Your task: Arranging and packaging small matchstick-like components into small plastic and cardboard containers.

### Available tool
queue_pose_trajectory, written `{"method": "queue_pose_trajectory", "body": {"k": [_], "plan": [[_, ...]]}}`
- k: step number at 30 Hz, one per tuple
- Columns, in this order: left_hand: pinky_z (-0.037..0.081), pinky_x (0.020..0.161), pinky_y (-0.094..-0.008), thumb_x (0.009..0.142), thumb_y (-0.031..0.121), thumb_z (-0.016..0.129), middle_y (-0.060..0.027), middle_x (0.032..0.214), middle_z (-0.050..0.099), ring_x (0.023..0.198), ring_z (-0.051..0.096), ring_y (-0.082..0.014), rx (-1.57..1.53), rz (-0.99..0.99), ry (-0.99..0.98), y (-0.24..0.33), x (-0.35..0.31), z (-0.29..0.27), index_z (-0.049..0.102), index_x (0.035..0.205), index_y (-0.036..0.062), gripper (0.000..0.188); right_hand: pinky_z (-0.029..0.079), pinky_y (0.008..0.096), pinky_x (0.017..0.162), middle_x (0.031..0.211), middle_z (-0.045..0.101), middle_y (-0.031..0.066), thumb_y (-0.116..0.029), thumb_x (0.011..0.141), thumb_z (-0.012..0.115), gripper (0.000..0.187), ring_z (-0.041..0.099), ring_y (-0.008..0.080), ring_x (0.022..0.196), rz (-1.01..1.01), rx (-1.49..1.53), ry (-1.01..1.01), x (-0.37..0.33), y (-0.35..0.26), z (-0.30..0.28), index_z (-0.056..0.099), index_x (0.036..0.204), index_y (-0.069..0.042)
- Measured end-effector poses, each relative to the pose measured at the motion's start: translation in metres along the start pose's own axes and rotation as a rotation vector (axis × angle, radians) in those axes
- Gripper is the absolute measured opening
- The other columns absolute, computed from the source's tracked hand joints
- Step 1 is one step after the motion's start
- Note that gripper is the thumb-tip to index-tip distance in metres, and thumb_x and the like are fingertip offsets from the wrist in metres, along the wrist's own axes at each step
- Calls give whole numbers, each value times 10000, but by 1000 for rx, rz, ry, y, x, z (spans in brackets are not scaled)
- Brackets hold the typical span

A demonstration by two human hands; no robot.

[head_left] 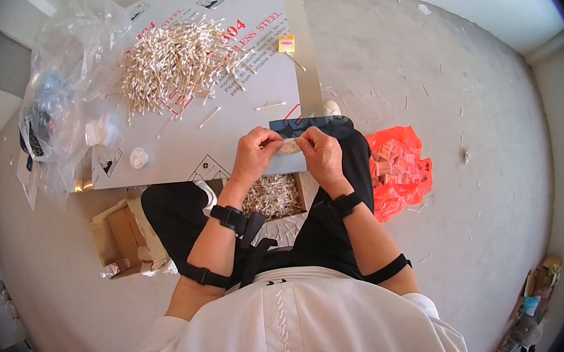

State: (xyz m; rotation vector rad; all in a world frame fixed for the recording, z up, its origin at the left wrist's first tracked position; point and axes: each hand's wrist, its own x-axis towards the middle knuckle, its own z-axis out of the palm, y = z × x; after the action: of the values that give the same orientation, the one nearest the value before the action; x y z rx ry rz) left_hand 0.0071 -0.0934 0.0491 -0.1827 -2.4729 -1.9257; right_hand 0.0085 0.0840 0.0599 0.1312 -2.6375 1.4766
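Note:
A pile of cotton swabs (170,62) lies on the metal-topped table (246,5) ahead of me. At the table's near edge, my left hand (255,157) and my right hand (323,158) face each other, fingertips pinched. Between them they hold a small thin plastic bag (286,128) that looks dark blue and see-through at the top. Something whitish shows at its lower part, though the fingers partly cover it. Below my hands, a cardboard box (302,196) full of cotton swabs sits between my legs.
A clear plastic bag (71,75) hangs over the table's left side, near a small round white container (139,157). A yellow box (286,44) stands by the far right edge. On the floor are a red bag (401,196) of small packs and an open carton (105,229).

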Motion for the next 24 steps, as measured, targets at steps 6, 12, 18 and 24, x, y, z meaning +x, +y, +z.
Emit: {"method": "queue_pose_trajectory", "body": {"k": [6,12,18,24], "plan": [[502,643,-305,720,-33,737,-70,786,595,730,622,-197,133,174,23,23,0,3,649,864,15,175,481,442,584,687,625,167,-202,857,677,194,634,380,687,-11,-6,-1,2,6,-6,594,785,-42],[509,711,-395,664,-43,723,-83,812,586,818,603,-291,392,385,11,21,-2,2,610,799,23,188,502,396,672,898,672,115,-149,846,681,114,650,322,838,-47,-5,-63,4,-3,-10,625,826,-52],[519,685,-361,649,-72,739,-84,843,613,801,622,-269,437,472,12,17,0,-1,622,792,24,208,517,363,761,942,620,73,-12,687,730,229,610,279,900,-592,-128,-121,12,-4,-26,630,883,-73],[514,690,-373,634,-67,741,-91,824,602,801,613,-289,463,514,-38,25,4,-6,595,765,10,210,512,394,768,848,537,110,-43,710,664,147,592,300,867,-609,-263,-248,18,1,-27,537,785,-42]]}}
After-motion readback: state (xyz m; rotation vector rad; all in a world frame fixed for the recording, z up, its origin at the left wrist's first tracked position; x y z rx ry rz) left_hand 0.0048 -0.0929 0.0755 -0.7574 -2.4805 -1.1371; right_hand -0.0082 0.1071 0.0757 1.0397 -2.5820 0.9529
